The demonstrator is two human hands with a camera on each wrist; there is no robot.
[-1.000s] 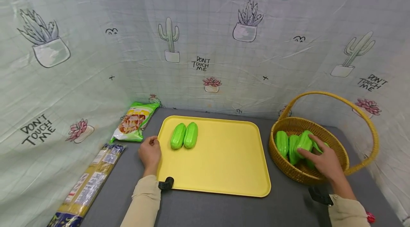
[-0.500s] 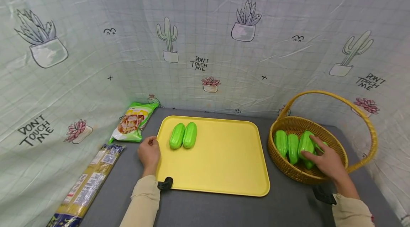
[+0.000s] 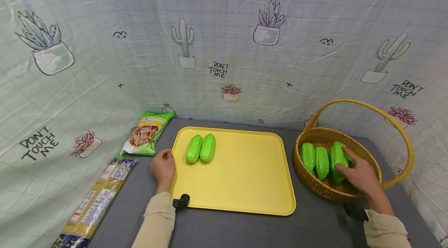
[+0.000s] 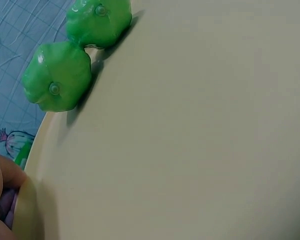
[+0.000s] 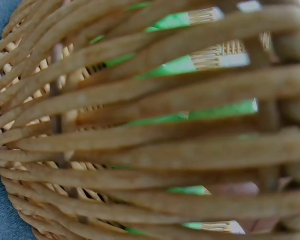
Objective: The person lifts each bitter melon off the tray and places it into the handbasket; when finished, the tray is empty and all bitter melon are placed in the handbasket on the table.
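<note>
My right hand [image 3: 360, 174] reaches into a round wicker basket [image 3: 316, 190], thumb and fingers around a long, shiny green ridged vegetable [image 3: 337, 156]. Two like it, one green vegetable [image 3: 322, 162] and another [image 3: 308, 156], lie to its left. In the right wrist view the basket's weave [image 5: 155, 150] hides most of the hand, with green showing through gaps. At the left rim of a yellow tray [image 3: 245, 170], my left hand [image 3: 163, 167] has curled fingers pinching the edge. Two green vegetables [image 3: 201, 149] lie side by side near the tray's back left; their lobed ends show in the left wrist view.
A green and white food packet [image 3: 145, 133] lies behind my left hand. Long clear packs of yellow noodles [image 3: 94, 201] stretch along the left. The basket's tall handle [image 3: 402, 135] arches over its right side. A printed cloth [image 3: 224, 38] hangs behind the grey table [image 3: 224, 228].
My right hand has moved slightly right and lower within the basket, carrying its green vegetable away from the neighbouring ones. The left hand and tray have stayed in place.
</note>
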